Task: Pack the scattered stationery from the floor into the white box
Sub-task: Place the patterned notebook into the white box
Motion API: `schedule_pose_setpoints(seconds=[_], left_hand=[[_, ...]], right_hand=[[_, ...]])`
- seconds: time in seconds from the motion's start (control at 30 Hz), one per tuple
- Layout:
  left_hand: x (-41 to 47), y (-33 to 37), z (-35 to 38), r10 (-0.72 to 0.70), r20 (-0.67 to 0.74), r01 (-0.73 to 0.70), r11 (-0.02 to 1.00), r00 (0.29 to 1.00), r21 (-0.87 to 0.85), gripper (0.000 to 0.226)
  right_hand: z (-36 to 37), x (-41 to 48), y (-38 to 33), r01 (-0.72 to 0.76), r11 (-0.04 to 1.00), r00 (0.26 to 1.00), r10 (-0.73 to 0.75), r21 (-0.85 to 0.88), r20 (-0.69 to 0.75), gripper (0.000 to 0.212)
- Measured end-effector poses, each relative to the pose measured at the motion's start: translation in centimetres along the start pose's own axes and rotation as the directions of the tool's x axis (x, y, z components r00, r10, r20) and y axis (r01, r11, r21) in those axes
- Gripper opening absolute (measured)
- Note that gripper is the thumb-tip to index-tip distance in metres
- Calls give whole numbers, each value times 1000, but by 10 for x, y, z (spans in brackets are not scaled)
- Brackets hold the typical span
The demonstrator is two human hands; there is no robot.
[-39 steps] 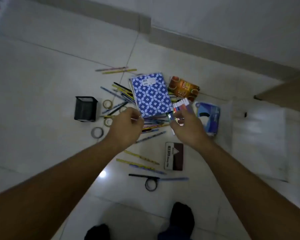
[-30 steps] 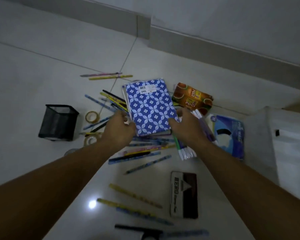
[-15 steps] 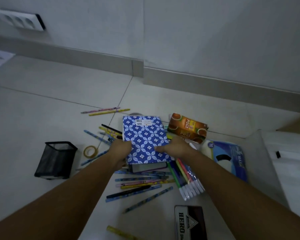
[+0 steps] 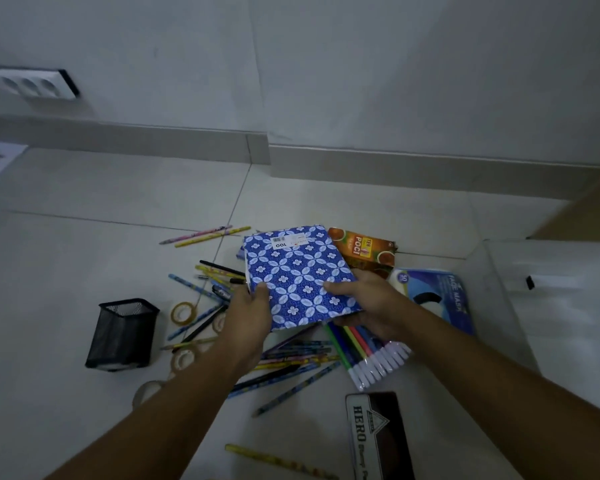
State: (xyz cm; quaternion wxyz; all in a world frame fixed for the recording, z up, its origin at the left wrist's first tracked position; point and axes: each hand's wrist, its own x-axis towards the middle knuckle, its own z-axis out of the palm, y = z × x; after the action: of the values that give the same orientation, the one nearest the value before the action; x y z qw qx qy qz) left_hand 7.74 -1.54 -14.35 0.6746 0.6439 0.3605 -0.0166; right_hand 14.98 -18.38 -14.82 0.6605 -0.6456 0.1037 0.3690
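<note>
A blue notebook with a white flower pattern [image 4: 297, 271] is lifted off the floor. My left hand [image 4: 248, 313] grips its near left corner, thumb on the cover. My right hand [image 4: 364, 301] grips its near right edge, fingers underneath. Under my right hand lies a pack of coloured markers [image 4: 368, 356]. Several pencils and pens [image 4: 291, 362] lie scattered below the notebook. The white box [image 4: 548, 292] stands at the right edge.
A black mesh pen holder [image 4: 122, 332] stands at the left with tape rolls [image 4: 183, 311] beside it. A tea box [image 4: 368, 252], a face mask pack [image 4: 440, 299] and a dark stamp pad case [image 4: 378, 434] lie around. The wall is close behind.
Both hands closed on the blue notebook and raised it off the pile, tilting it toward me. The camera tipped up toward the wall.
</note>
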Motion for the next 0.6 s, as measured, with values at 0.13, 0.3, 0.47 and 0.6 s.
schedule_pose_setpoints(seconds=[0.13, 0.3, 0.47, 0.6], left_hand=[[-35, 4, 22, 175, 39, -179, 977, 984, 113, 21], [-71, 16, 59, 340, 55, -342, 938, 939, 48, 32], [-103, 17, 112, 413, 245, -432, 902, 877, 25, 12], [-125, 7, 154, 450, 354, -483, 876, 820, 5, 12]], right_hand=[[-22, -40, 9, 150, 981, 987, -141, 122, -76, 22], [-58, -90, 15, 378, 919, 902, -339, 112, -266, 20], [-122, -165, 17, 505, 863, 774, -447, 11, -449, 40], [-164, -210, 35, 518, 853, 676, -453, -64, -581, 34]])
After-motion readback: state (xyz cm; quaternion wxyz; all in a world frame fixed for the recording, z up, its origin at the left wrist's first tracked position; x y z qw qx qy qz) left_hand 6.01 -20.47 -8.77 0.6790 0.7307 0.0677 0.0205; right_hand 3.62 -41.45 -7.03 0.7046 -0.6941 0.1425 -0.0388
